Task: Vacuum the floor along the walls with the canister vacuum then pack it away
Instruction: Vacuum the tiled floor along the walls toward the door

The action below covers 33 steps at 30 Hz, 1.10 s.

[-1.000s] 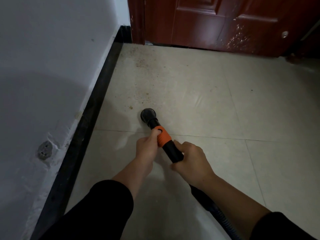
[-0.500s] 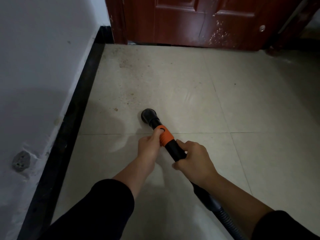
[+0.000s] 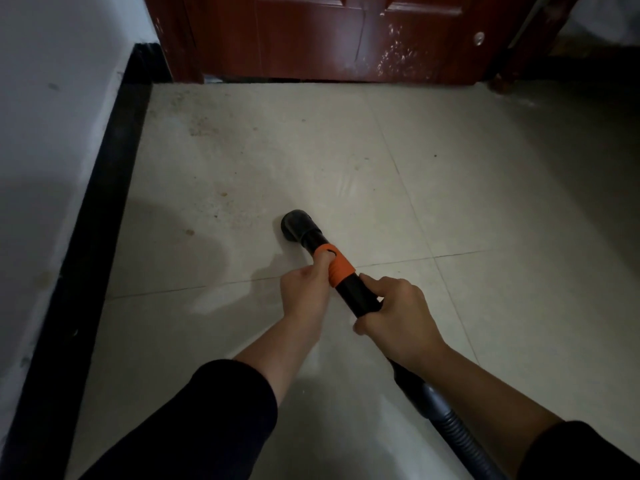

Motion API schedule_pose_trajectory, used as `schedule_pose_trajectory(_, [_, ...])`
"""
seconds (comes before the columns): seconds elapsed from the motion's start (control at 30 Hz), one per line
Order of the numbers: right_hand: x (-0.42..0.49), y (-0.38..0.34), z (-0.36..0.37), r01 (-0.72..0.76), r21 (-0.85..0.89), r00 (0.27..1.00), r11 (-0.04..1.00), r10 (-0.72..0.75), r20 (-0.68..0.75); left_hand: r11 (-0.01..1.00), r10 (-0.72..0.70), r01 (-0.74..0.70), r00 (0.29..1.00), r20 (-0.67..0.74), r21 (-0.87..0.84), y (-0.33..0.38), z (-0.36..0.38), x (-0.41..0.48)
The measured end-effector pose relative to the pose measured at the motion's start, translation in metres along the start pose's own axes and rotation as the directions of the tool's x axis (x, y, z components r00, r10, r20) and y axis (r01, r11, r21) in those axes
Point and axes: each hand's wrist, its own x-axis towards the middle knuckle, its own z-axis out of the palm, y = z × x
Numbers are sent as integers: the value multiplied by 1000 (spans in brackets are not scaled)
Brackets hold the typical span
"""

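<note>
Since the earlier frame the nozzle [image 3: 294, 226] had drifted right of the skirting [image 3: 104, 237], on mid-floor tile, left hand [image 3: 304, 292] gripping the orange collar [image 3: 341, 268], right hand [image 3: 394, 313] gripping the tube behind; further drift would probably leave the specks [image 3: 189, 232] at left unvacuumed.

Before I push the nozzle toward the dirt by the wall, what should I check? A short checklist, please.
1. Left hand grips the orange collar: ok.
2. Right hand grips the black tube: ok.
3. Nozzle flat on the floor: cannot tell.
4. Path to the baseboard free: ok.
5. Dirt near the baseboard removed: not ok.
6. Hose unkinked: ok where visible.
</note>
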Motion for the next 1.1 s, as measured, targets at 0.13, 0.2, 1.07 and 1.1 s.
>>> schedule_pose_trajectory(0.13, [6,0,-4,-35,17,999,999,36,-8,1000,-5,4,1000,31,7,3,5,7])
schedule_pose_trajectory(0.2, [10,-1,-6,-50,23,999,999,50,-15,1000,-14,13,999,51,8,6,7,11])
schedule_pose_trajectory(1.07, [127,-39,-31,19,-168,990,986,5,140,998,-52,54,994,101,-22,64,12,105])
schedule_pose_trajectory(1.1, [129,-35,-30,32,-158,990,987,-9,144,999,-31,32,995,93,-18,61,13,107])
